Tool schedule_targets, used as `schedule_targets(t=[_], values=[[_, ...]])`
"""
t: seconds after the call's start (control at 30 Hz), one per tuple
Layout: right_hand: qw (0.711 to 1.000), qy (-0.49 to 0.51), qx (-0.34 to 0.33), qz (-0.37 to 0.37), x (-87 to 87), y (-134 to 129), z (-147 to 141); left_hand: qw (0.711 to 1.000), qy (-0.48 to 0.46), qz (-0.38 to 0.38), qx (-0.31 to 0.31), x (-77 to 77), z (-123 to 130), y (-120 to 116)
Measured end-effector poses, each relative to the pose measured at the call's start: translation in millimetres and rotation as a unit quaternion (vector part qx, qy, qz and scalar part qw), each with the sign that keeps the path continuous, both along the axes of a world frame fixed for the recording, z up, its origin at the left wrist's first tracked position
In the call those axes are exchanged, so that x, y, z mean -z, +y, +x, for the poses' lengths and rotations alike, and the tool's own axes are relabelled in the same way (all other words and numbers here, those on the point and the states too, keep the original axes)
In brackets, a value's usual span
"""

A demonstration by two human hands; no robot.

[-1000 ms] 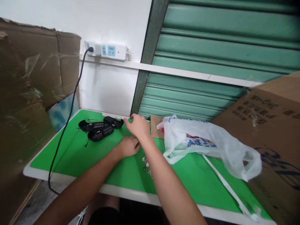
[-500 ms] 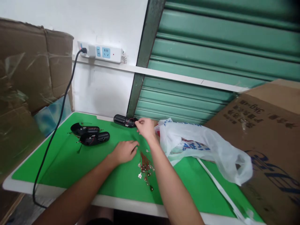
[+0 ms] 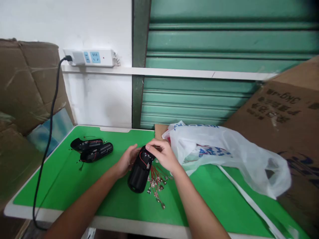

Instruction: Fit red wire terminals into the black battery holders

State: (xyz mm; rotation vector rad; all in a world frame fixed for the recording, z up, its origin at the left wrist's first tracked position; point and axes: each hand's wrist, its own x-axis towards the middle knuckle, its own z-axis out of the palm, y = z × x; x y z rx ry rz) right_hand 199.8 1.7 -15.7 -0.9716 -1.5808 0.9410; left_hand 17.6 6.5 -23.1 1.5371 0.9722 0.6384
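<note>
A black plastic housing [image 3: 138, 176] with a thin red wire in its open top hangs tilted over the table. My right hand [image 3: 164, 155] pinches its upper end between thumb and fingers. At its left side is my left hand [image 3: 127, 161], thumb and fingers apart, some fingertips hidden behind the housing. Whether they touch it I cannot tell. Just right of the housing lies a bunch of red-wired small metal parts [image 3: 157, 184] on the green tabletop [image 3: 112, 207]. Two similar black housings [image 3: 97, 152] with loose wires rest farther left.
A white plastic bag [image 3: 224, 146] lies right of my hands, with a white strap [image 3: 246, 199] below it. Cardboard boxes flank the table, one on the left [image 3: 32, 76] and one on the right [image 3: 279, 109]. A black cable [image 3: 51, 116] drops from the power strip [image 3: 103, 57] across the left side.
My right hand has brought the black housing from the table's back edge toward me, above the wired parts. My left hand has turned up beside it. The camera view has shifted and levelled.
</note>
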Motion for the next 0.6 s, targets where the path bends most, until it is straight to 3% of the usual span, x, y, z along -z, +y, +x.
schedule_targets(t=[0.1,0.17,0.3,0.4,0.5,0.53,0.6], values=[[1.000,0.024,0.011,-0.003,2.4,1.4,-2.1,0.983,-0.102,-0.150,0.032,-5.7,6.5,-8.2],[0.998,0.055,0.028,-0.020,5.6,4.0,-4.3,0.980,-0.121,-0.160,0.007,-4.1,10.0,-8.1],[0.968,0.158,-0.008,-0.193,11.2,5.1,-9.3,0.980,-0.140,-0.059,-0.130,3.9,8.0,2.9],[0.927,0.213,-0.091,-0.296,13.1,4.0,-12.5,0.959,-0.169,0.097,-0.208,5.5,0.3,7.2],[0.912,0.284,-0.079,-0.287,13.0,6.1,-12.1,0.929,-0.178,0.246,-0.211,2.8,-4.6,4.8],[0.913,0.300,-0.059,-0.270,12.4,7.2,-10.4,0.927,-0.186,0.258,-0.201,1.5,-5.1,4.1],[0.924,0.297,-0.033,-0.239,10.2,8.8,-4.7,0.938,-0.210,0.207,-0.181,-0.9,-5.1,4.4]])
